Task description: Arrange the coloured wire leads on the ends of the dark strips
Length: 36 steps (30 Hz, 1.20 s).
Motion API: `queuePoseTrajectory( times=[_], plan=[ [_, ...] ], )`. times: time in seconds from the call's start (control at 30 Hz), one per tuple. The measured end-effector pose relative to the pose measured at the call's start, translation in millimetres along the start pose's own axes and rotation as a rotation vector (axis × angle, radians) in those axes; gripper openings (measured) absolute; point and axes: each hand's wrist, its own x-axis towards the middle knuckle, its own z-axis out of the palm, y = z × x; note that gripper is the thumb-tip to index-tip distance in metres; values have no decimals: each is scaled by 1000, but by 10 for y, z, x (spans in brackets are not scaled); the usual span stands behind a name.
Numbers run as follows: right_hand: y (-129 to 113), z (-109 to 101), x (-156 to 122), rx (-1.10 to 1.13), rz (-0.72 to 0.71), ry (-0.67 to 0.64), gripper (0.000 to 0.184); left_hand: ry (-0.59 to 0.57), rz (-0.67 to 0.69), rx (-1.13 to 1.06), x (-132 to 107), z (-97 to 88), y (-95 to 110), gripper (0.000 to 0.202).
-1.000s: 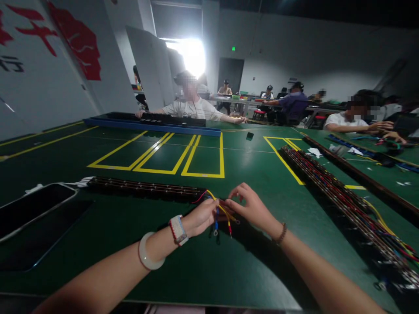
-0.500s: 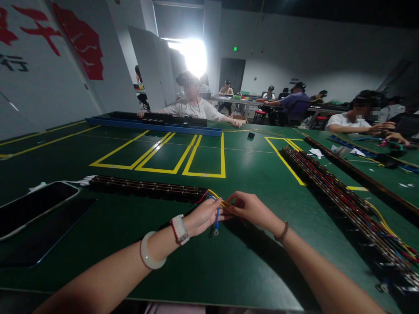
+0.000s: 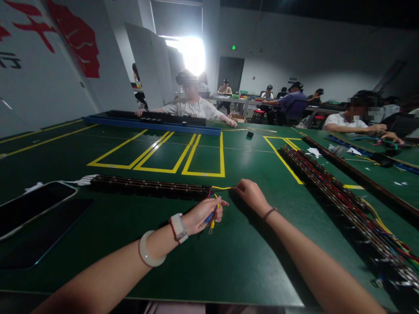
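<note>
A long dark strip (image 3: 153, 185) with thin bright lines along it lies across the green table. Coloured wires come out of its right end. My left hand (image 3: 203, 216) is closed around a few of them; blue and yellow wires (image 3: 212, 224) with ring terminals hang below the fingers. To the right, my right hand (image 3: 251, 196) pinches a single yellow wire (image 3: 223, 188), which runs fairly straight from the strip's end to the fingertips. The far end of that wire is hidden by the hand.
A bundle of similar wired strips (image 3: 334, 200) lies on the right. At left are a phone-like device (image 3: 39, 205) and a dark flat panel (image 3: 49, 235). Across the table a person (image 3: 191, 107) sits behind a blue channel (image 3: 157, 125); another person (image 3: 350, 120) works at far right.
My right hand has moved up and right, away from the left hand, drawing a yellow wire out straight. My left hand has stayed near the strip's end, its wires shifted.
</note>
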Motion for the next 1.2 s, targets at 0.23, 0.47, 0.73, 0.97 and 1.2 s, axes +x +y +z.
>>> queuePoseTrajectory(
  times=[0.23,0.47,0.73,0.97,1.2],
  plan=[
    [-53,-92,-127,-214,-288,184,22,-22,1,-101,11,-2,0,24],
    [-221,-276,-331,-70,-731,-40,31,-127,13,-210,42,-20,-12,28],
    [-341,-186,-169,289,-572,89,26,-133,34,-167,37,12,-33,27],
    [-965,-123,291,252,-477,141,17,-47,27,-89,-9,123,0,23],
    [-1293,107,534,-16,-577,34,15,-105,102,-163,104,-27,-90,29]
  ],
)
